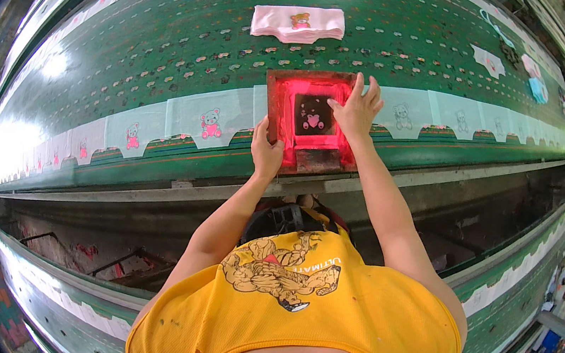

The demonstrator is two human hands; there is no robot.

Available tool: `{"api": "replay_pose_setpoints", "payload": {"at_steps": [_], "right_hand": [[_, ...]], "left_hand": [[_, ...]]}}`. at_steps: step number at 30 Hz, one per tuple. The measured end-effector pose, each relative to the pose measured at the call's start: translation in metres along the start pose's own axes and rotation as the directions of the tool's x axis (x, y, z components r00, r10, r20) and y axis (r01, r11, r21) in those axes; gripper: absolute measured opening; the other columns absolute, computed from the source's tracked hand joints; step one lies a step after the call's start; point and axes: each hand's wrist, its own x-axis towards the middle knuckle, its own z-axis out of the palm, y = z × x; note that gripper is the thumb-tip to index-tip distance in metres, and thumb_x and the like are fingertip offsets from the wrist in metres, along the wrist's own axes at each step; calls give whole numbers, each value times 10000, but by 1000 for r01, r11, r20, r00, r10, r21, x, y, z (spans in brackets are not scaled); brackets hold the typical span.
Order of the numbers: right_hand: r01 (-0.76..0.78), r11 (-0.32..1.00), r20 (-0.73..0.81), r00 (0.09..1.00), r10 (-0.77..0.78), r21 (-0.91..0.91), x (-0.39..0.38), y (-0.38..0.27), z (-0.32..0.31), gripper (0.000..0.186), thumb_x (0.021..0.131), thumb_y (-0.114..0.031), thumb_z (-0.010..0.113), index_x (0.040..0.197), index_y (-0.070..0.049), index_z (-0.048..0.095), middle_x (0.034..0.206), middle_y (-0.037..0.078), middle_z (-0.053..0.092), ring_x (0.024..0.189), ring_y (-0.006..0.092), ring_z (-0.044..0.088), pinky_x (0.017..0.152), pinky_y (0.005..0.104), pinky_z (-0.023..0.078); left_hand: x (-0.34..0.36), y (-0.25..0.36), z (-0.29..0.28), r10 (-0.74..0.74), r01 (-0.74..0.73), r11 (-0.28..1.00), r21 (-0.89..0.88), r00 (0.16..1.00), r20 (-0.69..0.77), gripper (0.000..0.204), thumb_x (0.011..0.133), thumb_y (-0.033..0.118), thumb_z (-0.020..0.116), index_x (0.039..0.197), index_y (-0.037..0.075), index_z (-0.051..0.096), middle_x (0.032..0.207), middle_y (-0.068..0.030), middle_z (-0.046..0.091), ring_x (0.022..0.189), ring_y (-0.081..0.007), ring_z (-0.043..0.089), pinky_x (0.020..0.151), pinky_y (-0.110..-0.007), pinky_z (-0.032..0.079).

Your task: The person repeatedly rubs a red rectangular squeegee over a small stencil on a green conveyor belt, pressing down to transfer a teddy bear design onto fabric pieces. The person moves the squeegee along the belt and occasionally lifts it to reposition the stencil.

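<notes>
A small screen-printing frame [277, 104] with wooden edges lies on the green table over the row of pale cloth pieces. Bright pink-red colour surrounds its dark middle window [315, 115], where a pink bear-like pattern shows. My left hand [266, 151] holds the frame's lower left edge. At the right edge, my right hand [358, 108] straddles the rail, thumb inside by the window and fingers at the upper right corner. Left of the frame, a cloth piece [187, 115] carries a bear with pink filled in. To the right, another cloth piece [407, 99] bears only a bear outline.
A folded stack of pink cloth [297, 34] with a bear print sits farther back on the long green table [195, 29]. Loose cloth scraps [489, 61] and a blue item [538, 90] lie at the far right. The table's front rail [181, 188] runs before me.
</notes>
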Motion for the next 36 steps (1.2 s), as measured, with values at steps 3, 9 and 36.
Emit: {"api": "replay_pose_setpoints", "payload": {"at_steps": [3, 9, 36], "right_hand": [[-19, 999, 105, 994, 23, -33, 12, -13, 10, 1075, 687, -401, 914, 1526, -106, 309, 1541, 215, 280, 1449, 433, 270, 1075, 740, 297], [-7, 998, 126, 992, 14, -55, 16, -11, 22, 1109, 671, -426, 921, 1527, -83, 305, 1539, 228, 285, 1450, 446, 264, 1104, 693, 306], [-224, 766, 221, 969, 110, 602, -39, 235, -49, 274, 952, -95, 638, 1190, 41, 639, 1144, 195, 672, 1030, 349, 660, 887, 403, 516]], "left_hand": [[-1, 3, -1, 8, -9, 1000, 10, 1000, 7, 640, 770, -75, 661, 1391, -26, 519, 1359, -184, 577, 1252, -351, 567, 1033, -386, 480], [-2, 0, -1, 32, -32, 999, 7, 999, 1, 646, 774, -77, 667, 1398, -27, 512, 1380, -185, 563, 1281, -356, 546, 1049, -391, 472], [-3, 67, 152, -75, 69, 975, -212, 997, -22, 630, 736, -126, 619, 1358, -44, 557, 1278, -171, 624, 1177, -276, 629, 969, -353, 534]]}}
